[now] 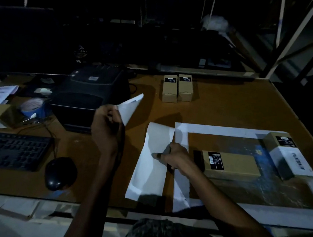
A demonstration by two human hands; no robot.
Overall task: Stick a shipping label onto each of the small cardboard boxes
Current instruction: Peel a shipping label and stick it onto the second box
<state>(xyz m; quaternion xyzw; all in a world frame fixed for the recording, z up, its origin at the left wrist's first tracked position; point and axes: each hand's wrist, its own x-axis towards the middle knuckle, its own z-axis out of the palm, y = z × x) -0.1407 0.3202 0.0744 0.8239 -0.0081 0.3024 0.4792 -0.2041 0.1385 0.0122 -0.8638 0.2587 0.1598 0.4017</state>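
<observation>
Left hand (105, 126): we pinch a raised white label (129, 107).
Right hand (174, 155): our fingers press the backing sheet (151, 166) flat, beside a cardboard box (232, 165).

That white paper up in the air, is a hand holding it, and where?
Yes. The left hand pinches the white label sheet by its near lower corner. The right hand holds nothing; its fingers press the backing sheet flat.

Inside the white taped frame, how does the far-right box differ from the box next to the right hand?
The far-right box already wears a white barcode label wrapped over its near end; the box by the right hand shows only its small black sticker. The far-right box lies angled toward the frame's corner; the near one lies crosswise. Both are brown cardboard and lie flat.
</observation>
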